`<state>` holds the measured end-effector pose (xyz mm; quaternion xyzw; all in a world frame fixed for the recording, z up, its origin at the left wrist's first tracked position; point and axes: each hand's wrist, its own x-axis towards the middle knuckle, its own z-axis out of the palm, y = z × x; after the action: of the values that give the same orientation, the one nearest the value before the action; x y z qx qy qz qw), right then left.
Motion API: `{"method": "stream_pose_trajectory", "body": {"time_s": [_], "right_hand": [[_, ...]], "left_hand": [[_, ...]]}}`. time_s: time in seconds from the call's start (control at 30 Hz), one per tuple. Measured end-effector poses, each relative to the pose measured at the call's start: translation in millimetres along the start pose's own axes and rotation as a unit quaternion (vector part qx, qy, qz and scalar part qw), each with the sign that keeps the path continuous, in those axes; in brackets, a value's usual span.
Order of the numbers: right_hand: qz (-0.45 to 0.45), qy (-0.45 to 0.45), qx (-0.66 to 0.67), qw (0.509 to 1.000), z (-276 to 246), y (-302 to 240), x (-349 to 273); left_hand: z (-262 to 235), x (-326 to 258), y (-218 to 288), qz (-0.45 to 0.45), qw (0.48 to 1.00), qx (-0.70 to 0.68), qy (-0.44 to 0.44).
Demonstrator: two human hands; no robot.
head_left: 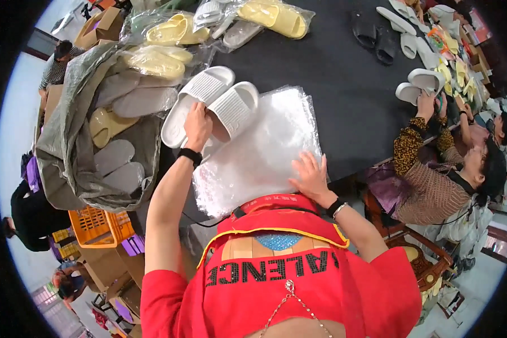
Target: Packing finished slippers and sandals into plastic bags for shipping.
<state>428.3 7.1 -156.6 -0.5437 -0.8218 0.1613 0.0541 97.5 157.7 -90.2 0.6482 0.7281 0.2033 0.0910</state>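
Observation:
My left hand [198,127] is closed on a pair of white slide sandals [241,112] with ribbed straps, its fingers at the inner edges between the two. The pair lies over the upper left part of a stack of clear plastic bags [276,141]. At the stack's right edge rests my right hand [311,179], fingers spread on the bags and holding nothing. Left of the sandals stands a large grey woven sack [67,135], holding several bagged slides in cream, yellow and white.
Bagged yellow slides [273,17] lie along the far side of the dark table [349,107], with black slides [374,39] at far right. A co-worker [434,186] at the right holds white slides [420,85]. An orange crate [98,226] stands below the sack.

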Motion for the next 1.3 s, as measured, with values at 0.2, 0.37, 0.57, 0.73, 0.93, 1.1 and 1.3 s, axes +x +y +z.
{"method": "stream_pose_trajectory", "body": {"time_s": [0.2, 0.37, 0.57, 0.73, 0.93, 1.1, 1.3], "right_hand": [[-0.122, 0.032, 0.014, 0.992, 13, -5, 29], [-0.08, -0.036, -0.02, 0.996, 11, -14, 38], [-0.075, -0.05, -0.01, 0.996, 11, -15, 34], [-0.042, -0.13, 0.014, 0.991, 6, -13, 39], [0.03, -0.028, 0.396, 0.917, -41, -24, 55], [-0.015, 0.018, 0.426, 0.905, -80, -39, 82], [-0.027, 0.067, 0.436, 0.897, -112, -38, 87]], "left_hand": [[-2, -89, 30, 0.095, 0.99, -0.059, -0.09], [28, -137, -13, 0.103, 0.988, -0.034, -0.112], [10, -130, -52, 0.061, 0.997, -0.023, -0.028], [-16, -125, -43, 0.074, 0.997, -0.033, 0.014], [-38, -118, -8, 0.117, 0.987, -0.094, 0.061], [-48, -106, 18, 0.103, 0.98, -0.163, 0.059], [-53, -99, 39, 0.14, 0.968, -0.207, 0.026]]}}
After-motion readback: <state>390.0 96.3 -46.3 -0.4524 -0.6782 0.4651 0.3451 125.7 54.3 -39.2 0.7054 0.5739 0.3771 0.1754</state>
